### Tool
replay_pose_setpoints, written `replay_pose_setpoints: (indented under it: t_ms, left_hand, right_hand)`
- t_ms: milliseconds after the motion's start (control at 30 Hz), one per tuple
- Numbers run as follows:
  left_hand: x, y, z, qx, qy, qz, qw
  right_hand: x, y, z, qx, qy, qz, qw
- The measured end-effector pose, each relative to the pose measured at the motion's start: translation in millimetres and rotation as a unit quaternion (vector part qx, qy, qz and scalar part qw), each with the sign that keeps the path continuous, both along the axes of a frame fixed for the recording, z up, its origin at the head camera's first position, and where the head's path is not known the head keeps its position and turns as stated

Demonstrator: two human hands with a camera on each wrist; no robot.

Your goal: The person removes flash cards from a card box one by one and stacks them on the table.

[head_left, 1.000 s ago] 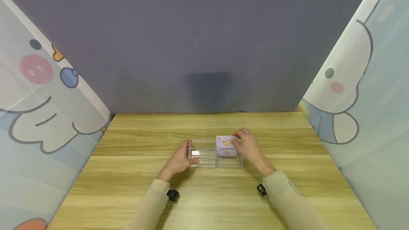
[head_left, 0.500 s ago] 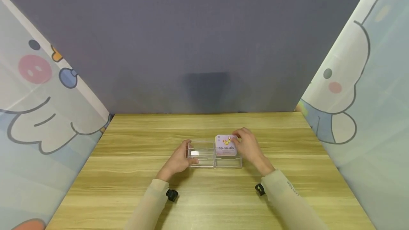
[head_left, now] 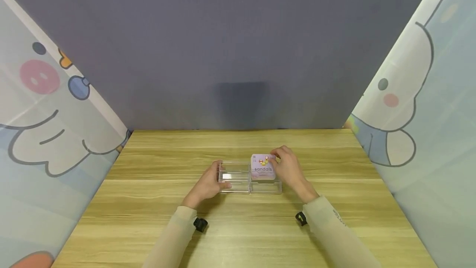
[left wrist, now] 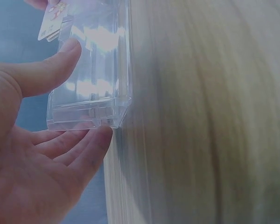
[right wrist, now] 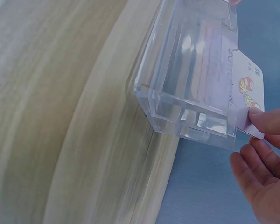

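Observation:
A clear plastic organizer box [head_left: 235, 177] with several compartments sits on the wooden table. My left hand [head_left: 206, 183] grips its left end; in the left wrist view the thumb lies on the front and the fingers are at the end wall. A small stack of lilac cards [head_left: 262, 168] stands in the rear right compartment, the front one printed "sandals" under a picture of red and yellow sandals. With thumb and fingers, my right hand [head_left: 290, 169] pinches the upper right corner of the cards. Their lower part shows through the clear wall in the right wrist view.
The wooden table [head_left: 238, 235] extends around the box on all sides. A dark grey panel [head_left: 238, 44] rises behind its far edge. Cartoon-printed curtains [head_left: 427, 144] flank both sides. Black wrist straps [head_left: 200, 224] sit at the sleeve cuffs.
The cards have risen slightly in the compartment, and the word "sandals" shows more fully above the divider. My right hand keeps its pinch. The left hand and box hold still.

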State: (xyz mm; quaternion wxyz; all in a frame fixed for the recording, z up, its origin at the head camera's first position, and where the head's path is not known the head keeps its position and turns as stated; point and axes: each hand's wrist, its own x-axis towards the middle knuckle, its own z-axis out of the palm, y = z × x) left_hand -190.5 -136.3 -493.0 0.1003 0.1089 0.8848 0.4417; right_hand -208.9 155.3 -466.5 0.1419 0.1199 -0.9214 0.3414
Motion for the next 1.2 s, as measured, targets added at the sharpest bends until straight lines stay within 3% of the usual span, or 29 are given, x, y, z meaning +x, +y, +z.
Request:
replay_pose_setpoints:
  t_ms: [433, 867, 1200]
  left_hand:
    - [1.2, -0.6, -1.8, 0.006, 0.003, -0.007, 1.0000]
    - [1.0, -0.3, -2.2, 0.004, 0.002, -0.005, 1.0000]
    - [1.6, -0.6, -1.7, -0.001, 0.006, -0.010, 0.9999]
  right_hand:
    - [1.9, -0.2, 4.0, -0.026, 0.034, 0.004, 0.9991]
    - [3.9, -2.0, 10.6, -0.116, 0.022, 0.033, 0.9925]
    - [4.1, -0.3, 10.9, -0.139, 0.032, 0.062, 0.9878]
